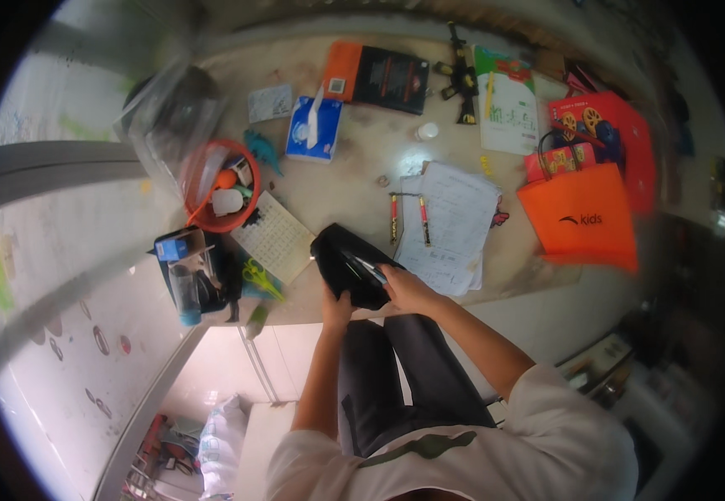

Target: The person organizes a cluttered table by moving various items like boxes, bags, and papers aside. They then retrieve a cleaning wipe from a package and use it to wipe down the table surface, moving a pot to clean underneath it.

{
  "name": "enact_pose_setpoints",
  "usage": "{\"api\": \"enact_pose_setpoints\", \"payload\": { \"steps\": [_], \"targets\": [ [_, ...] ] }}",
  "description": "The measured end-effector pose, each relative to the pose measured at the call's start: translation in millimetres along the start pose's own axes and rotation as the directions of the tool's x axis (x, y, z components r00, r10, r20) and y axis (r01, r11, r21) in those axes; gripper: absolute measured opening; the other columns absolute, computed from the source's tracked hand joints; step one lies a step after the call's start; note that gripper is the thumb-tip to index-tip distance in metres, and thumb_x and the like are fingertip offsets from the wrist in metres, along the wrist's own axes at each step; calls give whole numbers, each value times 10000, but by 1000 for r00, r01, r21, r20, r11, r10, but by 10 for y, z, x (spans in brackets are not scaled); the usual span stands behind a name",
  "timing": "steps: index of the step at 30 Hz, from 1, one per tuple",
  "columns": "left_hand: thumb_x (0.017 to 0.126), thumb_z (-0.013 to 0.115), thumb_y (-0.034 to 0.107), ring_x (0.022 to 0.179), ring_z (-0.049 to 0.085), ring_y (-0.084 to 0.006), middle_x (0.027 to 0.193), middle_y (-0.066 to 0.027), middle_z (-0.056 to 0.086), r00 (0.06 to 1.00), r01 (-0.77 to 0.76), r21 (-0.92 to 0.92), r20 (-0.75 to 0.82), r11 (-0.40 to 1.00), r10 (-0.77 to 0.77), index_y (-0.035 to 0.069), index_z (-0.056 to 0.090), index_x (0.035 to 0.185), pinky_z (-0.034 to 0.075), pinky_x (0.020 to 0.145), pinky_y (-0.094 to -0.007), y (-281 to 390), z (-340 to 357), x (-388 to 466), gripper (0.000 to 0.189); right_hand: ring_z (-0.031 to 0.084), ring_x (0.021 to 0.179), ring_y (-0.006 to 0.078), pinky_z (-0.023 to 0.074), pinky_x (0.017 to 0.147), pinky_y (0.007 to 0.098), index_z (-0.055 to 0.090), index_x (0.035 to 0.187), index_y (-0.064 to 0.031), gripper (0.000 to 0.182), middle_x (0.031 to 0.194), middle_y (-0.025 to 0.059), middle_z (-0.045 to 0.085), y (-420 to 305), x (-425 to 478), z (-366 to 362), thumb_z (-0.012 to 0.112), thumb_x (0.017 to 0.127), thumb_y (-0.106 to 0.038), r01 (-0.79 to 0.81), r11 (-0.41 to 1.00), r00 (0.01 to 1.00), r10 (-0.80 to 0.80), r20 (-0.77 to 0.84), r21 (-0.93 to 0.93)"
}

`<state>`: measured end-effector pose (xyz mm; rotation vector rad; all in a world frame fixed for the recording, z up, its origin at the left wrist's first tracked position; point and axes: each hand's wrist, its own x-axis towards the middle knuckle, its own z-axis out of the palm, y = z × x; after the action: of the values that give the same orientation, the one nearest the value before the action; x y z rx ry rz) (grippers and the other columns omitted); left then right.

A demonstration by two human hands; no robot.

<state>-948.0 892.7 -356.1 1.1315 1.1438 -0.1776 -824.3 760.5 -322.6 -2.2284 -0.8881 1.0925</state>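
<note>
A black soft pouch [336,253], like a pencil case, is tilted over the table's front edge with its mouth open. My left hand [337,308] grips its near left side. At the opening, my right hand [405,289] has its fingertips on slim silver pens [370,268], which lie partly inside the pouch. How much of the right hand also grips the fabric is hidden. Just beyond the right hand are handwritten paper sheets [453,225], with red-and-black sticks [425,220] joined by a cord on top. A written sheet [274,238] lies left of the pouch.
Yellow-green scissors [261,278], a box of odds and ends [196,275] and an orange-red basket [223,223] stand left. Behind are a blue tissue pack [298,147], a black-and-orange box [390,78], a white bottle [427,131] and a toy gun [464,81]. An orange bag [578,213] stands right.
</note>
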Motion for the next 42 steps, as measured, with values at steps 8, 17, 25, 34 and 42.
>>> {"api": "enact_pose_setpoints", "payload": {
  "steps": [8,17,25,34,42],
  "targets": [
    [757,498,76,1106,464,-389,1188,-286,457,964,-264,205,79,942,253,-2,174,1350,378,917,-387,-212,305,-101,680,536,920,421,435,816,442,369,1184,104,516,981,319,527,-99,278,330,550,747,-100,-73,992,968,96,-230,105],
    [788,496,55,887,588,-273,1022,-203,568,955,-211,117,-189,970,231,0,222,1327,483,735,-358,-60,237,-119,607,441,1084,375,377,901,412,400,1205,36,579,1163,231,466,-632,300,-31,634,688,-83,135,941,985,-161,-58,-311],
    [734,637,206,695,612,-307,839,-209,579,995,-87,130,-39,988,93,-19,222,1312,484,669,-362,-91,64,-83,746,598,817,264,468,702,362,490,1101,7,349,996,134,588,-1438,1436,14,570,796,-143,251,960,939,-272,-212,-122],
    [797,563,129,802,612,-211,985,-153,547,982,-188,75,-10,979,189,41,395,1249,494,710,-302,351,-451,-491,490,611,815,207,543,618,333,480,1088,-27,287,1000,91,568,-1296,2756,318,506,803,-44,-76,618,988,151,-23,783],
    [830,410,-4,785,501,-116,857,-61,534,482,-435,105,-812,895,329,15,498,968,416,702,-233,704,-2273,-706,164,591,835,172,540,623,306,526,1059,-24,296,1014,71,558,-923,1538,-239,507,764,-18,-164,526,942,334,-25,835]
  ]
}}
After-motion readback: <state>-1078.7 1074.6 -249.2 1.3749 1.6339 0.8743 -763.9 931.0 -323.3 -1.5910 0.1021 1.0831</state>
